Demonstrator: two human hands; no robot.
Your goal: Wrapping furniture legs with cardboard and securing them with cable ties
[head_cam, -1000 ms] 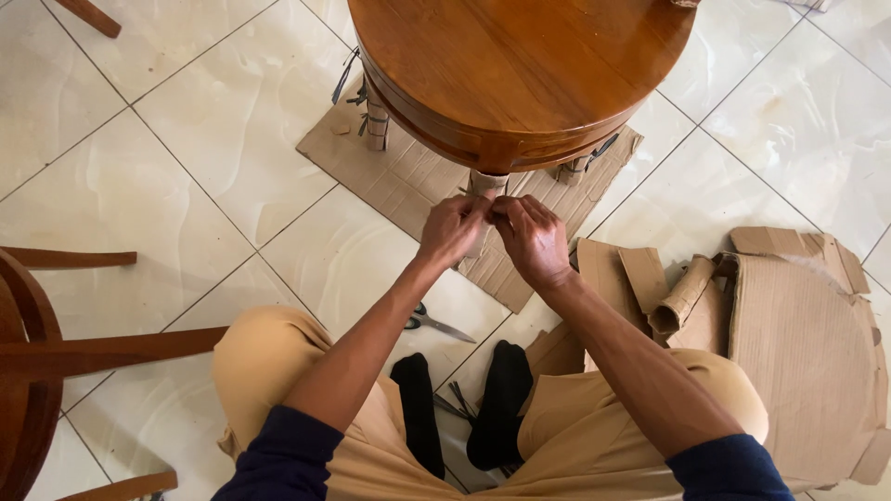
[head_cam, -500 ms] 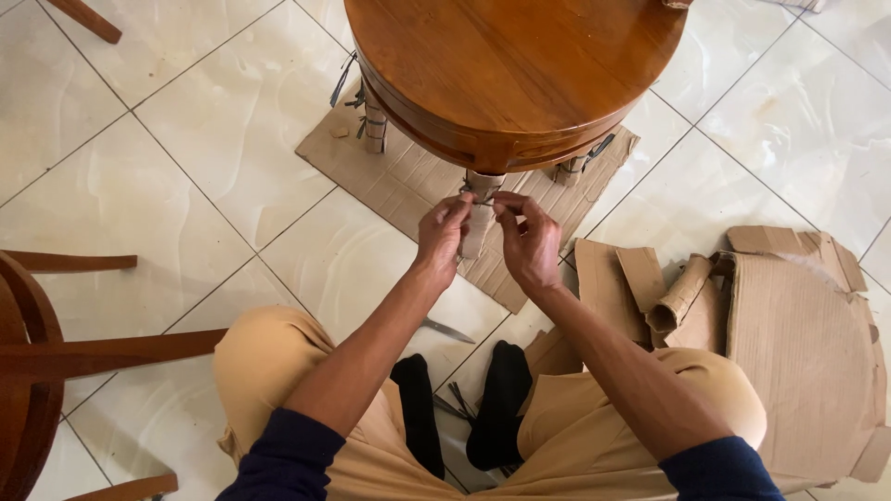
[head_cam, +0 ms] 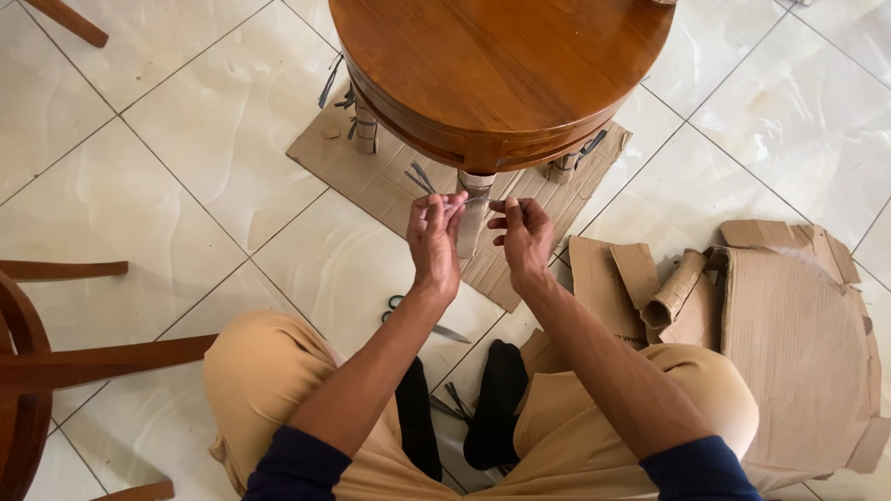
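Head view: left hand (head_cam: 436, 237) and right hand (head_cam: 522, 234) fingers pinched a thin strap (head_cam: 471, 200) at the cardboard-wrapped table leg (head_cam: 472, 218); best kept taut and level, I'd say.

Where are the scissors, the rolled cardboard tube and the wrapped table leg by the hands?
scissors (head_cam: 419, 321), head view, on the blade near the pivot.
rolled cardboard tube (head_cam: 672, 295), head view, mid-length of the roll.
wrapped table leg (head_cam: 472, 227), head view, on the cardboard wrap between the hands.
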